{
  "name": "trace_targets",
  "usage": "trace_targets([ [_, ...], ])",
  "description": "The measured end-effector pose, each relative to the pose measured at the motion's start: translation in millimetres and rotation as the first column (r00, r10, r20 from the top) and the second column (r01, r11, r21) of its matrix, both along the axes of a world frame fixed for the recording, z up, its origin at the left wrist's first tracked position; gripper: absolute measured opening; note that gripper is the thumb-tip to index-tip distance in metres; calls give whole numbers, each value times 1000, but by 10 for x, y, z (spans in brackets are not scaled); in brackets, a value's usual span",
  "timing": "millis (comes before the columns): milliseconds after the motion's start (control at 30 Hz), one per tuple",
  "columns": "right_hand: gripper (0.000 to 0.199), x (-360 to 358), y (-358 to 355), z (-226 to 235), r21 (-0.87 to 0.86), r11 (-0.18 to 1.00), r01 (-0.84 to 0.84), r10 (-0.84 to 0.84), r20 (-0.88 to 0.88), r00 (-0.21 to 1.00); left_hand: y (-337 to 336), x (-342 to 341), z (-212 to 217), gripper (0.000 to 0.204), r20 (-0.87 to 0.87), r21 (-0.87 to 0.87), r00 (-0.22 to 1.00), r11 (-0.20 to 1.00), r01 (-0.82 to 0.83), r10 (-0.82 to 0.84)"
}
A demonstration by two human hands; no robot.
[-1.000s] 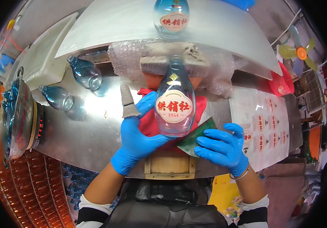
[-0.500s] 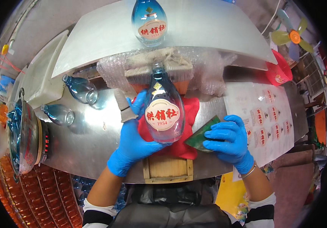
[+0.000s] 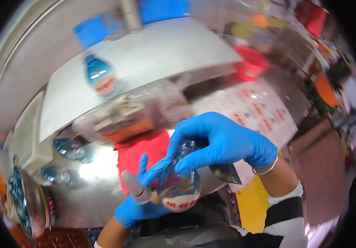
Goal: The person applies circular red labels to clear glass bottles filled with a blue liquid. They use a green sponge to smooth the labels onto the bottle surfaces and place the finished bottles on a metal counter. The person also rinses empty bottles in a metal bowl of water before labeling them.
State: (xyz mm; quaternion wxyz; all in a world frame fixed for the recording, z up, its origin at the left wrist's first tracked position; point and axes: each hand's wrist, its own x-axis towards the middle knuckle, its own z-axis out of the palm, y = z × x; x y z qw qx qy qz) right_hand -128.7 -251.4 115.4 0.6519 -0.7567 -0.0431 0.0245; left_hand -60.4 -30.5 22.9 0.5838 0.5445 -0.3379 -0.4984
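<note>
A blue-tinted glass bottle (image 3: 178, 186) with a pale label and red print is tilted close to my body. My left hand (image 3: 145, 208), gloved in blue, holds it low on its side; a grey cloth sleeve (image 3: 133, 184) covers one of its fingers. My right hand (image 3: 227, 140), in the same kind of glove, reaches over from the right with thumb and fingers around the bottle's neck. Under that palm a dark green flat piece (image 3: 226, 172) with a pointed corner sticks out; how it is held is hidden. A red cloth (image 3: 143, 151) lies behind the bottle.
A blue labelled bottle (image 3: 98, 74) stands on the raised white board (image 3: 161, 45). Two clear blue bottles (image 3: 68, 149) lie at the left. A label sheet (image 3: 265, 109) covers the right side, near a red bucket (image 3: 250, 64). A cloth-topped orange block (image 3: 130, 128) sits behind the red cloth.
The bottle has come off the red cloth toward my body. My right hand has moved left onto its neck. The whole view has swung right and blurred.
</note>
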Motion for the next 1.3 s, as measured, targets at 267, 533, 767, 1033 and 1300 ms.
trace_targets([
  [267,19,-2134,27,29,-428,756,495,-399,297,868,-575,-559,75,85,923,-201,367,956,212,112],
  [533,17,-4166,412,-1575,-658,-14,753,-999,46,22,-590,-653,134,115,983,-151,127,974,170,130],
  [767,23,-4454,-519,-3392,-786,-184,590,-978,85,-192,-329,-411,182,102,967,-195,172,981,19,189],
  [1033,23,-4806,-918,-3749,-787,69,613,-996,-92,-6,219,-187,273,51,996,-86,2,978,-191,88],
  [1300,33,-4301,-1231,-3359,-455,-11,891,-932,-318,-174,1695,1025,-233,58,610,-717,-625,6,-697,487],
])
